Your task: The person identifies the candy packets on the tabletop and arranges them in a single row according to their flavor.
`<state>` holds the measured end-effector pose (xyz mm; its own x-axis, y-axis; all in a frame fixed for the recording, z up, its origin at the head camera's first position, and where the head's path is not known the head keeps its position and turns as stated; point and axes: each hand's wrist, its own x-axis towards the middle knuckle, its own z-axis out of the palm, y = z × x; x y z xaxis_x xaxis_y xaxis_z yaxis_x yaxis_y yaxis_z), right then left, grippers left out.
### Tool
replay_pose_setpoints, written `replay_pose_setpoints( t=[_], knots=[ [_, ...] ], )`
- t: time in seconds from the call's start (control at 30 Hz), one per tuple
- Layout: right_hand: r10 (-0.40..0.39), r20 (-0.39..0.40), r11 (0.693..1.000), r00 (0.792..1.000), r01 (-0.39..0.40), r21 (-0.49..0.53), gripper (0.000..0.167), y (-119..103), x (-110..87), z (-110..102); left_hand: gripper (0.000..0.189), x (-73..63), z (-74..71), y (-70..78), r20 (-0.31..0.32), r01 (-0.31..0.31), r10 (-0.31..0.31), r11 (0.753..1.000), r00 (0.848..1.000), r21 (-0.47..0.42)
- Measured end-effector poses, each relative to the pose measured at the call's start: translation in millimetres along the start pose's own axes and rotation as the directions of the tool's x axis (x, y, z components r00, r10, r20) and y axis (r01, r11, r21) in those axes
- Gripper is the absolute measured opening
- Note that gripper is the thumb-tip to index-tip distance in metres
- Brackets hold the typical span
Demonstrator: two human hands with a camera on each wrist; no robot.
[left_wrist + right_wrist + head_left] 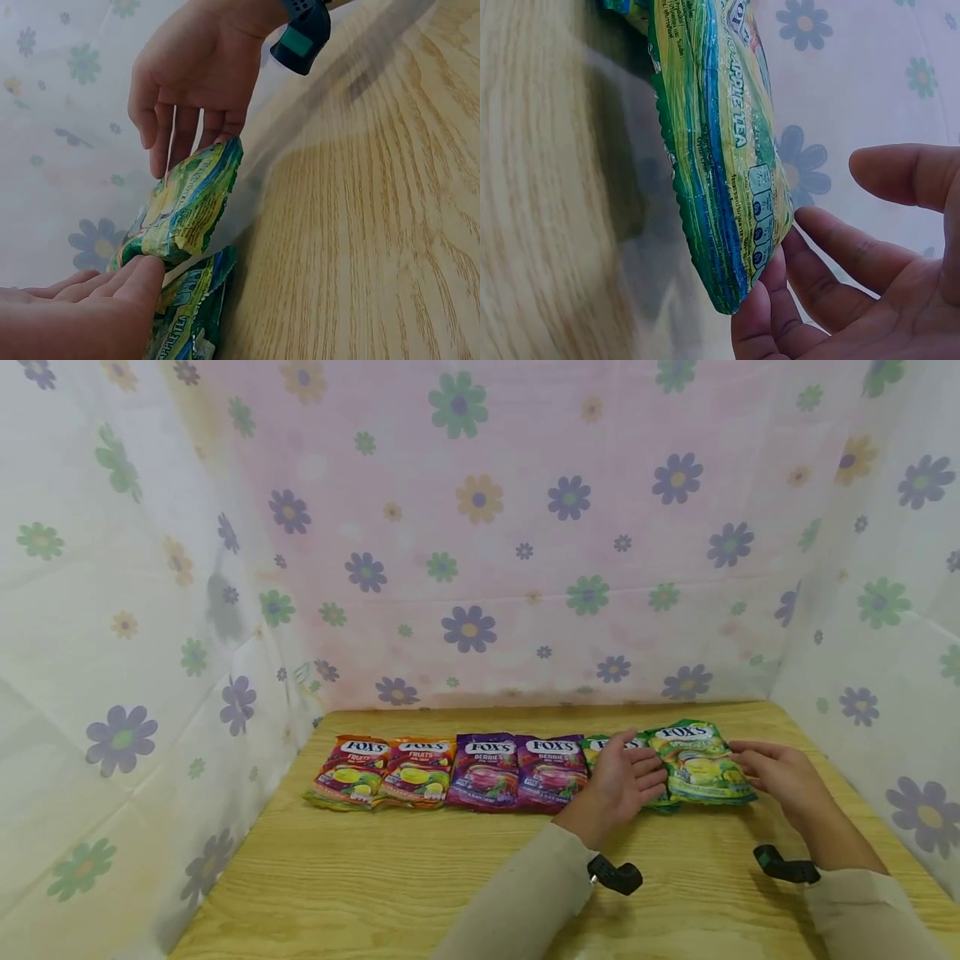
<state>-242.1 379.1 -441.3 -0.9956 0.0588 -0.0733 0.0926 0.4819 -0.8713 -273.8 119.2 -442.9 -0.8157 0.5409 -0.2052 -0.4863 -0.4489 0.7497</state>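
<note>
A green candy bag [697,764] stands at the right end of a row of bags, tilted, with its lower edge apparently off the table. My left hand [618,781] touches its left side with fingers extended, palm showing. At its right edge, my right hand [787,781] has its fingertips against the bag; in the right wrist view the thumb [907,174] is apart from it. Partly hidden behind my left hand lies a second green candy bag [600,745], whose printed edge also shows in the left wrist view.
Two purple candy bags [485,772] lie left of the green ones, and two orange candy bags [351,774] lie farther left. They rest on a wooden table [360,877]. Flower-printed cloth [510,527] surrounds the back and sides.
</note>
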Motion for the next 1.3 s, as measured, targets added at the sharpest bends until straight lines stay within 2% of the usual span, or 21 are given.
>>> replay_pose_setpoints(
  t=[0.4,1.3],
  knots=[
    [0.026,0.023,1.0,0.999,-0.025,-0.01,0.066,2.9,0.7,5.1,0.089,2.7,-3.6,-4.1,-0.005,0.019,-0.019,1.0,1.0,0.006],
    [0.03,0.025,0.999,0.999,-0.03,-0.021,0.062,10.8,2.4,5.1,0.086,3.9,-7.4,-6.4,-0.033,0.02,-0.021,1.0,0.999,-0.007]
  ],
)
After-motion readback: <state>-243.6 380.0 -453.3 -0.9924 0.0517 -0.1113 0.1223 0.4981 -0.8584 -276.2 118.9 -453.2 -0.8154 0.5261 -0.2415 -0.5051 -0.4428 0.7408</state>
